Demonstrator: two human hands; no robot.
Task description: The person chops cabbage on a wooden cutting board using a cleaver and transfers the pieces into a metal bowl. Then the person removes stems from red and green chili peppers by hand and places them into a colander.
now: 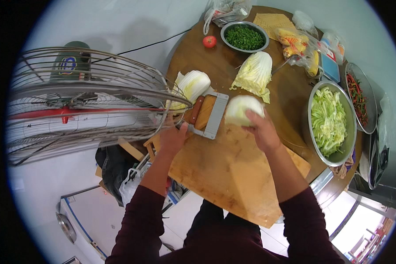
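My right hand [262,132] grips a blurred piece of napa cabbage [242,109] above the far part of a wooden cutting board [217,168]. My left hand [173,137] is at the board's left edge, its fingertips by the lower end of a metal-framed cutting tool [216,115] with a red-brown wooden handle; whether it grips the tool is unclear. Beyond the tool, at the left, rests a pale cabbage piece [194,85], partly behind the fan cage. Another cabbage piece [255,74] lies farther back on the round table. A steel bowl [309,122] of shredded cabbage stands right of the board.
A fan cage [95,87] reaches close to my left hand. Chopped greens fill a metal bowl [222,34] at the back, beside a tomato [209,41]. Bagged corn [292,43], a blue scale [330,67] and a container of red chillies [358,99] stand at the right.
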